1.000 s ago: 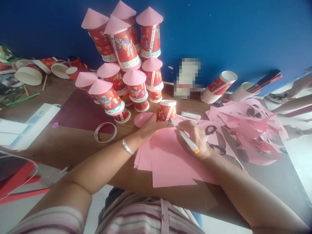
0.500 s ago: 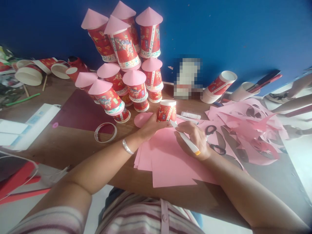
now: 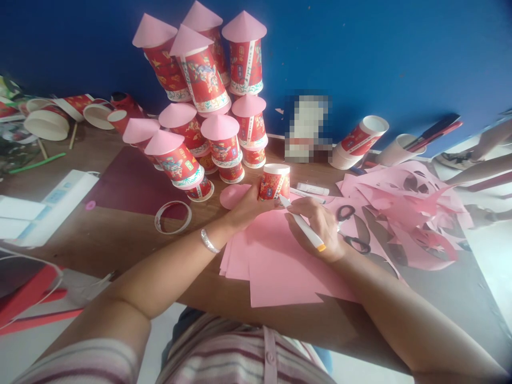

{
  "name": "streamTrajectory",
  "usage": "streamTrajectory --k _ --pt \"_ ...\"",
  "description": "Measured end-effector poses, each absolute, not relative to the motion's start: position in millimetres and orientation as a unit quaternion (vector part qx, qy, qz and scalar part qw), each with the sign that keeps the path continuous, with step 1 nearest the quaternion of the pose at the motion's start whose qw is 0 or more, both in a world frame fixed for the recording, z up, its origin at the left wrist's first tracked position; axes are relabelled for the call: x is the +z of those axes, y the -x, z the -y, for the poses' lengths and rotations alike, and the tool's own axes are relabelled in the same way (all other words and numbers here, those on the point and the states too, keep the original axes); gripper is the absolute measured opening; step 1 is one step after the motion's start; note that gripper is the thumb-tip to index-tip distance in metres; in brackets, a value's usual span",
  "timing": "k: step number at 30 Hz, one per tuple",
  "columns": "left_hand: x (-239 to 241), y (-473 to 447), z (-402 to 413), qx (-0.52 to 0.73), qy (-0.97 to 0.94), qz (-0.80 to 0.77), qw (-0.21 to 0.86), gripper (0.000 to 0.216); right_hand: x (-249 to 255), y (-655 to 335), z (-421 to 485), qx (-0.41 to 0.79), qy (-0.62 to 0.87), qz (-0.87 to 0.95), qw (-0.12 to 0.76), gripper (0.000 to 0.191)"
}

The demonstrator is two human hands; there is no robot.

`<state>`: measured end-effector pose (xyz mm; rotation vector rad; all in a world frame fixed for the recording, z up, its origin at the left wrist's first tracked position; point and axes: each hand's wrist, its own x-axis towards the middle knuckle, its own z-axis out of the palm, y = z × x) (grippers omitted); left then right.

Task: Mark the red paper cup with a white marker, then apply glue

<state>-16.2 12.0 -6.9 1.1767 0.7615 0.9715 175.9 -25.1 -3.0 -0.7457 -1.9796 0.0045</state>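
A red patterned paper cup with a white rim rests on the pink paper sheets in front of me. My left hand grips this cup low down, its thumb across the near side. Between the fingers of my right hand is a white marker pen with an orange end. The pen's tip is close to the cup's lower edge; whether it touches I cannot tell. A pink paper disc lies just beyond my left hand. Black-handled scissors lie right of my right hand.
Behind the cup stand several red cup towers with pink cone tops. Pink paper scraps are heaped at the right. A white paper ring lies left of my hands. A pen holder cup stands by the blue wall.
My right hand and the marker have shifted very slightly left and up at the cup's lower edge. The cup has barely moved, and my left hand keeps its grip.
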Motion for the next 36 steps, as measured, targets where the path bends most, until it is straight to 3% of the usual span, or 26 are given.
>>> streamTrajectory --k 16,36 --pt "-1.7 16.9 -9.7 0.417 -0.520 -0.368 0.648 0.028 -2.8 -175.3 27.2 0.039 0.312 0.819 0.479 0.023" --pt "-8.5 15.3 -12.0 0.450 -0.492 -0.342 0.662 0.041 -1.7 -176.3 24.9 -0.015 0.299 0.821 0.487 0.022"
